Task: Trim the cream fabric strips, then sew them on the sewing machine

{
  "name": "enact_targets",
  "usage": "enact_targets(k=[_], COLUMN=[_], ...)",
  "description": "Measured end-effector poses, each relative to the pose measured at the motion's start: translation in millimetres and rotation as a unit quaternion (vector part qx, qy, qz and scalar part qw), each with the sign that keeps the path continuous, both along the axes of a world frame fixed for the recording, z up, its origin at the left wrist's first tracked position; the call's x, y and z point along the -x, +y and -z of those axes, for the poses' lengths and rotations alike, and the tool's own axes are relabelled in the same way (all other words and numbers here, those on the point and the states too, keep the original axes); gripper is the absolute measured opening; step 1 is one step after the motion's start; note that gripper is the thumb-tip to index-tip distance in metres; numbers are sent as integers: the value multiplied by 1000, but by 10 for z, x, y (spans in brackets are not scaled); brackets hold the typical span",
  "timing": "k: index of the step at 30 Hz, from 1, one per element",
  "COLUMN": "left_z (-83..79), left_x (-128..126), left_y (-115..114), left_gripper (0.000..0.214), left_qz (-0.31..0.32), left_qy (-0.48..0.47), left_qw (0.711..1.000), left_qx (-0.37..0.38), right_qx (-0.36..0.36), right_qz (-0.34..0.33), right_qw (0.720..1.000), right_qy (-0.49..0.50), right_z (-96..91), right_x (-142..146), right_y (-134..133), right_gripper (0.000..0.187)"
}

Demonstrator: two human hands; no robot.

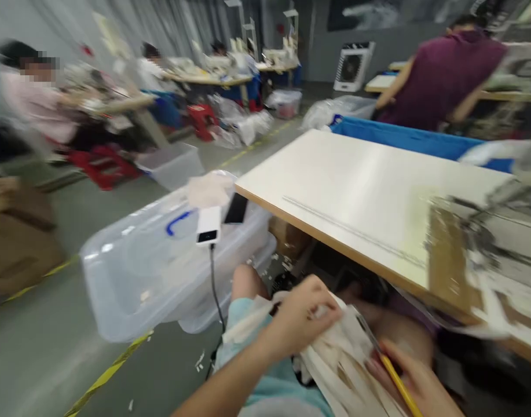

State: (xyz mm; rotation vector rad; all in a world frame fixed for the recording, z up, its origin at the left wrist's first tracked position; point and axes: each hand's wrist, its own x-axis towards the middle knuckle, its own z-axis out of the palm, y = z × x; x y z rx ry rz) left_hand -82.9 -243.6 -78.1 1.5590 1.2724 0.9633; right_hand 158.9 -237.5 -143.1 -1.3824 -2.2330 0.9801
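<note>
White cloth strips (334, 365) lie bunched over my lap. My left hand (306, 315) is curled above them, its thumb and fingertips closed on an edge of the cloth. My right hand (406, 370) is wrapped round a slim tool with a yellow handle (398, 382). The metal tip (366, 330) of this tool points up and left, beside the cloth and a little right of my left fingertips. Blur hides what kind of tool it is. Some of the right fingers are hidden behind the cloth and the handle.
A white table (334, 168) with a wooden edge stands ahead, sewing-machine parts (486, 226) at its right. Left are clear plastic bins (117, 278) carrying a cabled white power bank (208, 226) and a dark phone-like slab (236, 208). A blue crate (404, 136) and seated co-workers are beyond.
</note>
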Motion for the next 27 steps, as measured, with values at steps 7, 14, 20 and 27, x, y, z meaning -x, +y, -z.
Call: enact_targets(k=[7, 14, 20, 27], left_z=[182, 268, 395, 407], left_x=[53, 76, 112, 123], left_y=[39, 52, 51, 46], left_gripper=[37, 44, 47, 46], left_qz=[54, 60, 53, 52], left_qy=[-140, -231, -237, -246], left_qw=[968, 922, 914, 910], left_qx=[200, 304, 326, 330], right_qx=[158, 180, 196, 170], right_qz=[-57, -116, -140, -136], right_qw=[986, 976, 970, 973], right_qy=[-10, -39, -34, -75], right_z=[-496, -430, -429, -464], right_x=[83, 114, 128, 158], right_y=[117, 235, 278, 259], right_gripper=[50, 56, 54, 56])
